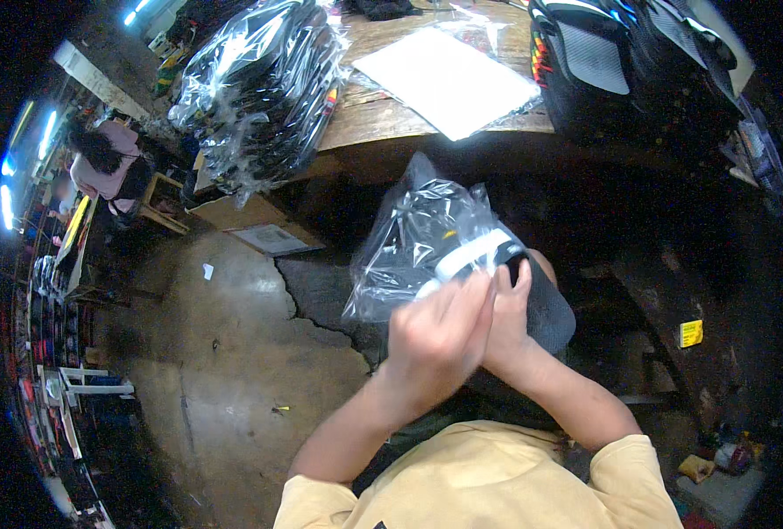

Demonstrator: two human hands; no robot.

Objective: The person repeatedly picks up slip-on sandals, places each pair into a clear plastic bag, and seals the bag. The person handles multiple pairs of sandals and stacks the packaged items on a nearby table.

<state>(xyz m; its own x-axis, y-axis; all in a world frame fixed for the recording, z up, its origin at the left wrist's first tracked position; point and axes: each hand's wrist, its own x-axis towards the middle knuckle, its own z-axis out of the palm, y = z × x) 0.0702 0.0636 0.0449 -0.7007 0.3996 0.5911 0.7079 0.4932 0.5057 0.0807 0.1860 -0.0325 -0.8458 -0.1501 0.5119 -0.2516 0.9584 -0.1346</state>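
Observation:
A dark slide sandal (550,311) with a white band on its strap is held in front of me, its front part inside a clear plastic bag (398,238). My right hand (514,304) grips the sandal at the strap, with fingers at its opening. My left hand (441,330), blurred, pinches the bag's edge beside the white band. The fingertips of my left hand are partly hidden. The bag hangs out to the left, and a yellow mark shows through it.
A wooden table (352,129) stands ahead. It bears a pile of bagged dark items (259,99), white sheets (448,79) and stacked dark sandals (590,59). Below it is an open cardboard box (246,215). Another person (110,162) is at the far left.

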